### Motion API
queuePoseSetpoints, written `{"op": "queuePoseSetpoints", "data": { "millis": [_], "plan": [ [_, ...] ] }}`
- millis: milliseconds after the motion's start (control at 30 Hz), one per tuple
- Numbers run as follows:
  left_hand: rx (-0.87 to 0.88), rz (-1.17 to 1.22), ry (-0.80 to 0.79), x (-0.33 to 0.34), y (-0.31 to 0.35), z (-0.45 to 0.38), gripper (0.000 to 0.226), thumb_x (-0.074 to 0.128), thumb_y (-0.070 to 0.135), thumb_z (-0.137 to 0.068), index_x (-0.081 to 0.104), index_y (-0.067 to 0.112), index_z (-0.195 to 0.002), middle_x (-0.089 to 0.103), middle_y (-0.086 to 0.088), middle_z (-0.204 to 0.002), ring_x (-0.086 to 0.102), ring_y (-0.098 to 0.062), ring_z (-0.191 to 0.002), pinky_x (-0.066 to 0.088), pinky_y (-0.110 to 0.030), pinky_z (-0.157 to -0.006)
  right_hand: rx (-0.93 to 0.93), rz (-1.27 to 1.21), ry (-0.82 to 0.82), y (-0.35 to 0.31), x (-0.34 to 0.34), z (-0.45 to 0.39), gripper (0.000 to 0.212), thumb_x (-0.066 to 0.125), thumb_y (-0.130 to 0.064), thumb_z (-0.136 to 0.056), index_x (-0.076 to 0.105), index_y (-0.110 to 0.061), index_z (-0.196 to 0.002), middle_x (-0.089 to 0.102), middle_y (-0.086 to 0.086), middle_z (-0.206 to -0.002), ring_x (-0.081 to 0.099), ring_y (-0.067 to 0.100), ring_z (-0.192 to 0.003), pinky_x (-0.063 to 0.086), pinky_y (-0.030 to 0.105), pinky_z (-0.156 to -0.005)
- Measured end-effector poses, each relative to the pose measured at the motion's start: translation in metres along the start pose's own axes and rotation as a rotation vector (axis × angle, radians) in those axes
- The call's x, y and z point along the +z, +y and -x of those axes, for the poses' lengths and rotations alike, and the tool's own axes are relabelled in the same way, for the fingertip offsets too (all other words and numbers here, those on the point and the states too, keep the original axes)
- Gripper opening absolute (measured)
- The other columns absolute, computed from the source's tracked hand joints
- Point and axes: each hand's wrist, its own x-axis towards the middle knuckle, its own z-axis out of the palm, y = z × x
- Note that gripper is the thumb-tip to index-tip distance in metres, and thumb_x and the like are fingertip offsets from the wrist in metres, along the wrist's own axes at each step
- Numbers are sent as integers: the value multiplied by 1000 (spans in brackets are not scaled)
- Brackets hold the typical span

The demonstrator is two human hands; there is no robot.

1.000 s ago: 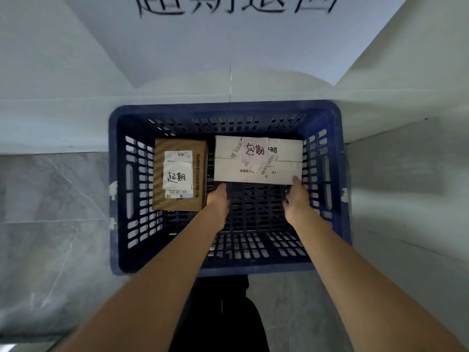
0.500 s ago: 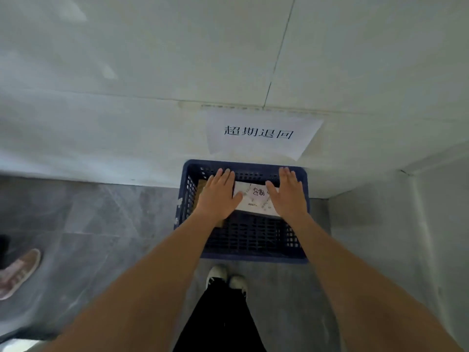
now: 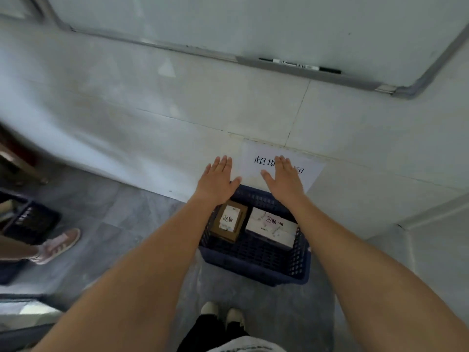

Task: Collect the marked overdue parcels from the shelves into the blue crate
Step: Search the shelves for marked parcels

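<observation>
While both hands hover empty above the crate [image 3: 256, 260], left hand [image 3: 215, 180] and right hand [image 3: 284, 180] show straight, slightly spread fingers, holding nothing. Two marked parcels, brown box [image 3: 228, 221] and white box [image 3: 271, 228], lie side by side inside (labels up, presumably so the marks stay readable), below the wall sign [image 3: 312, 171].

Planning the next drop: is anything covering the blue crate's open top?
Nothing visible covers it. The blue crate is open-topped; the brown parcel and white parcel lie at its far end, the near part free.
</observation>
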Motion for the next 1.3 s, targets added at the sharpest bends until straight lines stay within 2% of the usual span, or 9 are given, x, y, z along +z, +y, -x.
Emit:
{"op": "queuePoseSetpoints", "data": {
  "millis": [367, 700, 967, 1067, 1233, 1300],
  "plan": [
    [-180, -11, 128, -58, -63, 110, 69, 20, 49, -102, -2, 9, -154, -4, -7, -162, -5, -21, -150, 0, -36, -122, -224, 39, -1, -113, -10, 44, 72, 29, -50, -103, 8, -6, -156, 5, 11, -164, 2, 24, -152, 4, 42, -123],
    [-445, 38, 231, -70, -158, 283, 69, 27, 47, -102, 4, 6, -154, 2, -8, -162, -1, -22, -150, 3, -39, -122, -533, 45, -82, -264, 39, 142, 70, 30, -47, -104, 8, -8, -156, 5, 10, -164, 2, 23, -152, 3, 38, -123],
    [-820, 37, 411, -83, -217, 462, 68, 29, 44, -102, 8, 6, -154, 6, -8, -162, 3, -22, -150, 4, -39, -121, -949, 21, -204, -419, 87, 254, 65, 38, -40, -103, 17, -6, -155, 14, 12, -163, 10, 25, -151, 11, 40, -122],
    [-977, 48, 473, -78, -224, 540, 67, 30, 44, -101, 10, 8, -154, 9, -9, -162, 5, -23, -150, 7, -40, -122, -1126, 0, -231, -469, 102, 307, 66, 42, -40, -102, 21, -5, -153, 21, 15, -161, 16, 28, -149, 18, 41, -120],
    [-1226, 64, 497, -68, -223, 664, 68, 24, 46, -102, 4, 8, -154, 2, -8, -162, 0, -23, -150, 3, -40, -122, -1361, 11, -320, -532, 123, 403, 62, 42, -44, -101, 29, -8, -150, 26, 13, -159, 24, 31, -147, 27, 45, -118],
    [-1296, 59, 531, -66, -222, 710, 67, 25, 46, -102, 5, 8, -154, 3, -8, -162, 1, -23, -150, 4, -40, -122, -1450, 12, -332, -554, 130, 442, 64, 41, -46, -101, 27, -9, -151, 24, 12, -159, 24, 30, -147, 26, 46, -118]
  ]
}}
